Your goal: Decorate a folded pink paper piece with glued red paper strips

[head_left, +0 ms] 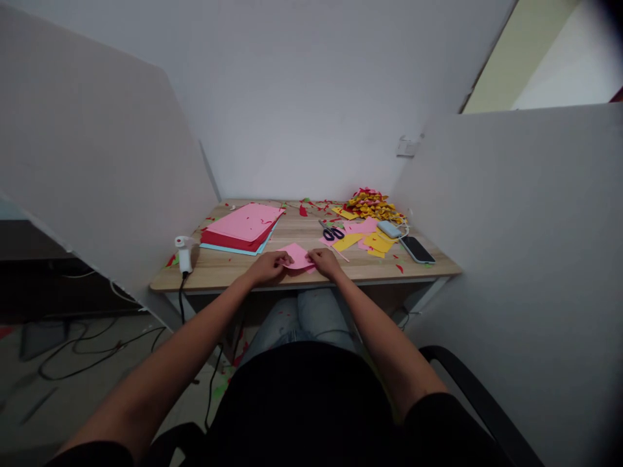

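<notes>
A small sheet of pink paper [296, 253] is held between my two hands at the front edge of the table. My left hand [270, 266] pinches its left side, and my right hand [324, 262] grips its right side with bent fingers. Scissors [333, 233] with dark handles lie just beyond my right hand, blades pointing away. Cut pieces of yellow paper [347, 242] and pink paper [365, 226] lie to the right of them.
Stacked pink, red and blue sheets [243, 222] lie at the left, behind a white glue gun [184, 255] with a black cord. A heap of yellow and red paper pieces [372, 206] sits at the back right. A phone [417, 250] rests near the right edge; partitions flank the table [228, 275].
</notes>
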The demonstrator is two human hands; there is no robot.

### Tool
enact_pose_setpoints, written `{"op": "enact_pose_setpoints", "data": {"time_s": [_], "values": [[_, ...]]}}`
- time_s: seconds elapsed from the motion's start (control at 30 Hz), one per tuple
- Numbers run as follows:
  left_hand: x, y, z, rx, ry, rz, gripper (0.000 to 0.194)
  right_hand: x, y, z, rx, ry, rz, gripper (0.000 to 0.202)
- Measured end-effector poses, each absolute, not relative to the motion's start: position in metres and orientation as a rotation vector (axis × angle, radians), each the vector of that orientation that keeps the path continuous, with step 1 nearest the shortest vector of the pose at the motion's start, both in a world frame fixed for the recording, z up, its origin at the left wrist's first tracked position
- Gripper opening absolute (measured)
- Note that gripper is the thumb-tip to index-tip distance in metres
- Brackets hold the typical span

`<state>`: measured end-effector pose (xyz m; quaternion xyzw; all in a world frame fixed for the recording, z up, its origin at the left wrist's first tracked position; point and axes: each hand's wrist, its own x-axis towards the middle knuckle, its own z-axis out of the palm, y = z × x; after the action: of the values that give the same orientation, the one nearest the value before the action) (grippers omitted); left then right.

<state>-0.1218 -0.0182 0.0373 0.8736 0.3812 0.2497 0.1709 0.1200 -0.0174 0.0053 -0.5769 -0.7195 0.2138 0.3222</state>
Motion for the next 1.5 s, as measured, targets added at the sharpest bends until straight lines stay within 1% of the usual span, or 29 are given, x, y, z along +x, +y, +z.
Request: {"op": "enact_pose_setpoints", "data": {"time_s": [0.07, 0.23, 0.3, 0.4, 0.5, 0.63, 0.73, 0.83, 0.9, 0.97, 1.0, 1.1, 1.17, 1.23, 1.33, 1.37, 1.43, 1.5], "values": [[-0.127, -0.022, 0.045, 2.519, 1.005, 0.588, 0.032, 0.120, -0.016, 0.005, -1.526, -1.893, 0.573, 0.034], [-0.109, -0.026, 0.057, 2.600, 0.989, 0.315, 0.045, 0.120, -0.016, 0.005, -1.537, -1.912, 0.542, 0.031], [-0.094, -0.028, 0.055, 2.634, 1.071, 0.231, 0.042, 0.123, -0.018, 0.006, -1.520, -1.944, 0.537, 0.031], [-0.075, -0.034, 0.049, 2.670, 1.226, 0.180, 0.038, 0.136, -0.022, 0.010, -1.476, -2.022, 0.558, 0.030], [-0.066, -0.041, 0.043, 2.680, 1.256, 0.126, 0.046, 0.157, -0.025, 0.015, -1.448, -2.094, 0.588, 0.030], [-0.066, -0.042, 0.045, 2.677, 1.140, 0.013, 0.054, 0.182, -0.025, 0.020, -1.440, -2.139, 0.537, 0.026], [-0.067, -0.037, 0.049, 2.683, 1.080, 0.025, 0.050, 0.189, -0.024, 0.019, -1.412, -2.159, 0.435, 0.021], [-0.064, -0.029, 0.047, 2.688, 1.081, 0.101, 0.039, 0.185, -0.026, 0.016, -1.362, -2.219, 0.359, 0.026], [-0.062, -0.023, 0.042, 2.686, 1.093, 0.140, 0.037, 0.181, -0.030, 0.015, -1.339, -2.266, 0.323, 0.035], [-0.060, -0.017, 0.035, 2.679, 1.095, 0.142, 0.044, 0.176, -0.033, 0.016, -1.327, -2.307, 0.295, 0.039], [-0.059, -0.013, 0.032, 2.679, 1.094, 0.121, 0.052, 0.175, -0.034, 0.018, -1.321, -2.327, 0.287, 0.037], [-0.058, -0.001, 0.024, 2.699, 1.103, 0.026, 0.080, 0.172, -0.034, 0.024, -1.297, -2.380, 0.276, 0.022], [-0.057, 0.008, 0.023, 2.721, 1.118, -0.003, 0.085, 0.169, -0.029, 0.025, -1.309, -2.373, 0.261, 0.013], [-0.056, 0.015, 0.024, 2.743, 1.133, 0.034, 0.078, 0.164, -0.020, 0.023, -1.352, -2.314, 0.229, 0.014], [-0.053, 0.022, 0.030, 2.791, 1.139, 0.154, 0.055, 0.155, -0.004, 0.016, -1.426, -2.195, 0.171, 0.025], [-0.052, 0.024, 0.031, 2.801, 1.141, 0.200, 0.051, 0.151, 0.001, 0.014, -1.443, -2.167, 0.157, 0.028], [-0.051, 0.026, 0.031, 2.803, 1.125, 0.277, 0.052, 0.145, 0.010, 0.011, -1.460, -2.139, 0.143, 0.033], [-0.051, 0.028, 0.027, 2.787, 1.091, 0.319, 0.062, 0.142, 0.015, 0.010, -1.461, -2.140, 0.142, 0.035]]}}
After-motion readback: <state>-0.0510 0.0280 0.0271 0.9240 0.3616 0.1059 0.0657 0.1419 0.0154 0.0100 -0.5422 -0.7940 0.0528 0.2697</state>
